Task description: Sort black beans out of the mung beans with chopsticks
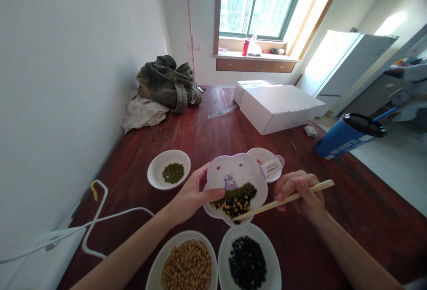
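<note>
My left hand (191,194) grips the left rim of a pale purple cartoon bowl (238,174) and tilts it toward me above the table. Mixed green, black and yellow beans (237,199) pile at its low edge. My right hand (300,194) holds wooden chopsticks (283,200) whose tips rest at the bowl's lower rim by the beans. Below stand a white bowl of yellow soybeans (187,265) and a white bowl of black beans (248,261). A white bowl of green mung beans (169,170) sits to the left.
A small white dish (258,154) sits behind the purple bowl. Farther back on the dark wooden table (350,201) lie white boxes (276,105), a green bag (168,83) and a blue cup (350,136) at the right edge. A white cable (100,216) runs along the left wall.
</note>
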Demonstrator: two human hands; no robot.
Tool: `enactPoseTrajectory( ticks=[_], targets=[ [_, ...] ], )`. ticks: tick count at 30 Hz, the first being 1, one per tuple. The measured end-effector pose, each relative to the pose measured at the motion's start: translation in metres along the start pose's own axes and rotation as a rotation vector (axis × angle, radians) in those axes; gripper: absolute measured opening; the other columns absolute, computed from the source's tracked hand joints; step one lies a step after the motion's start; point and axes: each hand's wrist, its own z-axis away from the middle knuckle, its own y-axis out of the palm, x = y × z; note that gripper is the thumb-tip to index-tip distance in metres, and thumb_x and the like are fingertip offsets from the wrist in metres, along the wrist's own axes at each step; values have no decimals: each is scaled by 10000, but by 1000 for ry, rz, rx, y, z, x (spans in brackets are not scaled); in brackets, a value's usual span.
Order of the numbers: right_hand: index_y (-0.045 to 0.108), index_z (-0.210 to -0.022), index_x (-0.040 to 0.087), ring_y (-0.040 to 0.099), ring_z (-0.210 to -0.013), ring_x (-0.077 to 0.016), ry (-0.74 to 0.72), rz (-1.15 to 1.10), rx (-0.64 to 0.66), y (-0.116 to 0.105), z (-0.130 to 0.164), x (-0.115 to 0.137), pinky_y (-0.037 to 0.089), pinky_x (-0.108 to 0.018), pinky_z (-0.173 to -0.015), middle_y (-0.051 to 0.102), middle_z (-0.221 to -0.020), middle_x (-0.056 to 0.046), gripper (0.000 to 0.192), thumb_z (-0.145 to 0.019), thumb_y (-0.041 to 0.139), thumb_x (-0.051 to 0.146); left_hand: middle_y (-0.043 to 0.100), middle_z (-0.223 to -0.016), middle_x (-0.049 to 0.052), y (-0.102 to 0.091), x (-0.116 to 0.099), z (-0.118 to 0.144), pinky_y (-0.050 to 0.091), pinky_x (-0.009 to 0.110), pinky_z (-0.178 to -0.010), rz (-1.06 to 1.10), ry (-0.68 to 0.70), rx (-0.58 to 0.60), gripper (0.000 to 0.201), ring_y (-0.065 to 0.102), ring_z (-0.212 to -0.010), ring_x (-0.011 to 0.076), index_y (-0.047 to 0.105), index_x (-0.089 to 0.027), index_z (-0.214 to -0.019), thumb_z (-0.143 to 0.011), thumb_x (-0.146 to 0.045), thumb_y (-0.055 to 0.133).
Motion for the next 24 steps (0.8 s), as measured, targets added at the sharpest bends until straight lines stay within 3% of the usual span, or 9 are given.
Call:
enactPoseTrajectory(
  ticks=[8,18,21,24],
  targets=[
    [836,-783,144,675,-441,-172,6,-52,7,2,-1,1,534,-247,-360,759,-709,-135,525,-1071,484,406,772,-1133,112,1,1,0,572,356,-908,-6,-20,0,712,695,-1114,317,629,-197,-1403,-746,-280,889],
    [821,-720,161,618,-397,-141,-39,-151,-197,-3,-5,9,444,-224,-311,681,-602,-82,651,-1092,390,476,796,-1068,95,2,-1,2,585,343,-856,44,-32,-21,710,747,-944,273,619,-202,-1423,-760,-259,869],
    [803,-672,194,579,-382,-131,-10,-227,-233,-4,-8,10,397,-230,-291,649,-562,-60,676,-1085,385,528,804,-1000,101,6,-3,4,595,339,-784,95,-31,-92,641,761,-879,283,669,-179,-1354,-749,-266,862],
    [759,-592,216,526,-371,-123,42,-290,-276,-5,-15,9,353,-231,-293,594,-498,-35,650,-1051,469,572,804,-962,125,13,-8,12,601,325,-732,173,-13,-251,580,768,-870,299,725,-126,-1227,-693,-292,879]
  ],
)
